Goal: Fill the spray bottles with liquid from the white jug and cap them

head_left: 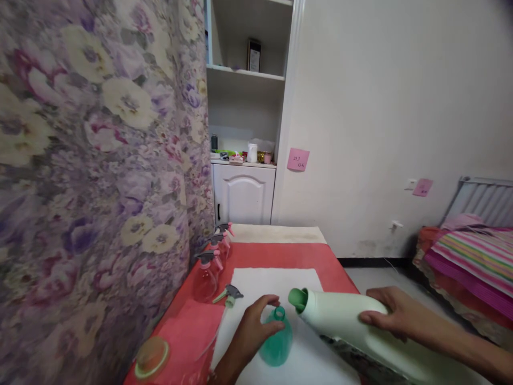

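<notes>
A small teal translucent bottle (276,342), with no top on its neck, stands on the white sheet (248,280). My left hand (256,321) curves beside it, thumb across the front of its shoulder, fingertips behind the neck with a gap between; whether the thumb presses on it is hard to see. My right hand (390,313) grips a large pale green bottle (344,313) from above. That bottle is tipped nearly level, its green-lidded mouth pointing left, apart from the teal bottle's neck. A grey-and-green trigger spray head (230,294) with a thin tube lies left of my left hand.
Several clear spray bottles (206,280) with pink-and-grey triggers line the left edge of the red-covered table (276,255). A round translucent object with a pale green rim (151,358) sits front left. The floral curtain (120,176) hangs along the left; a cabinet (244,192) stands behind.
</notes>
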